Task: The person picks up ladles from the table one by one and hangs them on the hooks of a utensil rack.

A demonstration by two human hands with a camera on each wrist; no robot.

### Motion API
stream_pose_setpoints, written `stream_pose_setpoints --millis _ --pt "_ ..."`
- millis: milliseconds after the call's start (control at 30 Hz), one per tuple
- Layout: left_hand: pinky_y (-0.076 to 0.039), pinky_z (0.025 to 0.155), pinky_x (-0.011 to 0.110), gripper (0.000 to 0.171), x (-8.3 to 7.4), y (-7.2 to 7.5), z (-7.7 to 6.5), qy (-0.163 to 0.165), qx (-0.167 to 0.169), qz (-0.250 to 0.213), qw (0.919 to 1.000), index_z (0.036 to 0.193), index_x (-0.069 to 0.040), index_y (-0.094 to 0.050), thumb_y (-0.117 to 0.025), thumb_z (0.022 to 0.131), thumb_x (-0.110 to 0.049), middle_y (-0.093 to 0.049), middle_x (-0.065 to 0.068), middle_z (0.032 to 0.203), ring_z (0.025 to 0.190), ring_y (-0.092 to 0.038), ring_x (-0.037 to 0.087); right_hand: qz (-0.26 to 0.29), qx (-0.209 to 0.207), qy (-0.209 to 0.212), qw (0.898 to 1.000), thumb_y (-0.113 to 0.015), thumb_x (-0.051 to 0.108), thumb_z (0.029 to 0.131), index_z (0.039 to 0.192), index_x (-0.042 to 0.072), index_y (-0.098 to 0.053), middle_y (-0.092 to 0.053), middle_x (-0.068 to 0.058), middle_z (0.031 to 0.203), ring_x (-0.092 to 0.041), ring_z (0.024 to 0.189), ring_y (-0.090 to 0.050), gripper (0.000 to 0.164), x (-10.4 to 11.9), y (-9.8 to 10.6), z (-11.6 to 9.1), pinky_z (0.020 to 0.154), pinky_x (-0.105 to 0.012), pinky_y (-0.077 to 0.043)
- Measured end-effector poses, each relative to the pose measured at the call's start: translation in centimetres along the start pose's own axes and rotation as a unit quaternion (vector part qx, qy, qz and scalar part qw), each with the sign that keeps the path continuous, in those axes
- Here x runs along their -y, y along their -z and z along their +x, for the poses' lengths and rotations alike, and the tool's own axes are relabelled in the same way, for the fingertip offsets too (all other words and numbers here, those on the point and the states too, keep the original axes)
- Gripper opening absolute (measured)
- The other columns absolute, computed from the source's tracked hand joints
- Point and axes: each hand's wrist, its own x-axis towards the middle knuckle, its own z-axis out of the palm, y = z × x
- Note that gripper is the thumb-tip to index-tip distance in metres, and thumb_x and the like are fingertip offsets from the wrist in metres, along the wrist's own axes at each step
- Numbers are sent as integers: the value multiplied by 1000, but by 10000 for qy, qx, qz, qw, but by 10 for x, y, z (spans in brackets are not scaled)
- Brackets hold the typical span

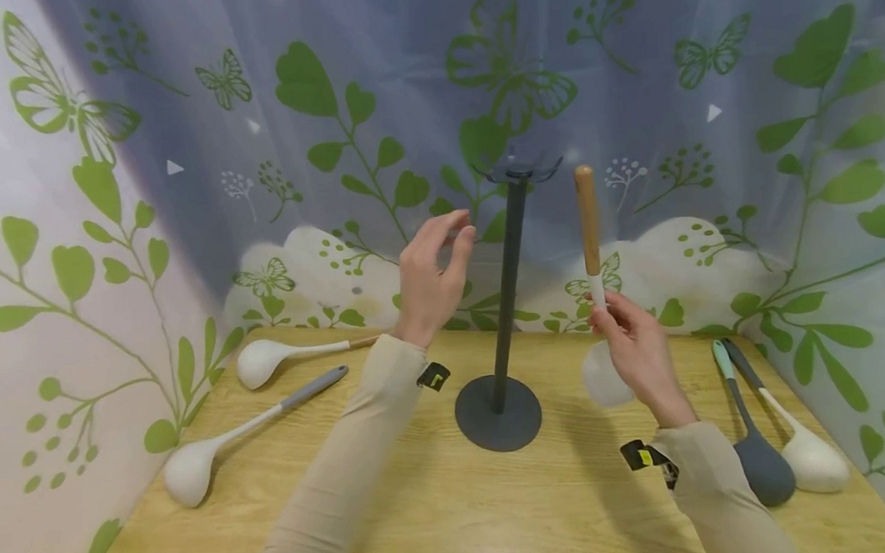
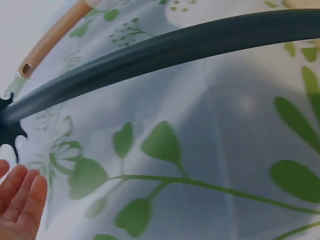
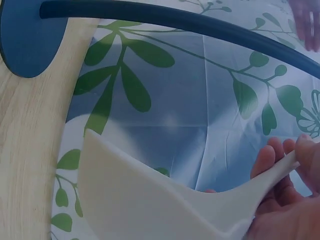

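My right hand (image 1: 638, 354) pinches a white spatula (image 1: 605, 378) near the lower end of its wooden handle, which points up. The broad white head hangs below the fingers, and fills the lower part of the right wrist view. Between my hands stands a dark utensil stand (image 1: 509, 290) with a round base, a tall pole and a ring of hooks on top. To the left of the pole, my left hand (image 1: 433, 277) is raised, fingers loosely bent and nothing held. In the left wrist view only its fingertips (image 2: 32, 200) show, just below the hooks.
At the table's left lie a white ladle (image 1: 263, 364) with a wooden handle and another white ladle (image 1: 190, 473) with a grey handle. On the right lie a dark blue spoon (image 1: 766, 472) and a white utensil (image 1: 816, 461) with a dark handle. A leaf-patterned curtain (image 1: 400, 45) hangs behind.
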Motion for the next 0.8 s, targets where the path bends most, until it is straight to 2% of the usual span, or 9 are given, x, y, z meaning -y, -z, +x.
stream_pose_setpoints --millis 100,233,367,467,567,667,733,800 --pt "-54 77 39 24 -7 2 13 -180 -298 78 9994 113 -3 -66 -61 90 -9 -66 15 107 88 -62 19 62 1 74 10000 -45 30 100 131 13 -57 -61 -11 94 -20 86 -56 37 1 -2 2 78 -47 -49" --pt "-52 81 40 26 -16 2 29 -446 -485 184 9977 114 -2 -65 -63 89 -10 -64 16 110 92 -59 21 -6 78 225 9997 -44 27 101 129 8 -57 -60 -12 93 -24 85 -54 36 2 -2 6 74 -46 -47" --pt "-49 89 38 27 -23 3 41 -654 -541 263 9960 113 0 -65 -65 87 -10 -63 18 110 103 -57 23 52 340 160 9993 -42 26 102 129 5 -55 -58 -15 97 -28 88 -53 36 3 -2 6 78 -54 -48" --pt "-47 93 36 28 -26 4 48 -686 -445 332 9961 113 1 -65 -64 88 -13 -62 19 112 108 -55 21 145 463 28 9988 -41 27 103 131 4 -53 -56 -16 101 -29 93 -54 38 4 1 5 84 -58 -46" --pt "-45 95 36 31 -30 5 56 -565 -173 426 9973 115 -1 -65 -65 89 -18 -60 17 116 112 -52 19 160 446 6 9989 -39 28 103 131 4 -52 -55 -17 102 -29 94 -54 39 5 3 5 85 -57 -46" --pt "-42 97 35 35 -36 4 64 -144 376 605 9974 118 -7 -66 -63 91 -29 -57 13 124 119 -46 15 101 329 6 9994 -39 29 103 131 5 -52 -56 -16 102 -26 92 -54 39 6 4 6 83 -53 -47" --pt "-40 100 35 38 -41 2 69 212 860 819 9927 121 -12 -65 -59 93 -37 -55 10 130 124 -41 13 79 269 -25 9996 -40 30 103 131 7 -53 -57 -16 102 -25 93 -54 39 7 5 7 83 -53 -48" --pt "-38 103 35 42 -45 0 75 579 1306 1050 9842 123 -17 -65 -54 94 -46 -52 6 136 128 -37 11 40 245 -64 9997 -41 31 102 131 7 -54 -58 -15 103 -24 94 -54 39 9 5 8 84 -52 -49"
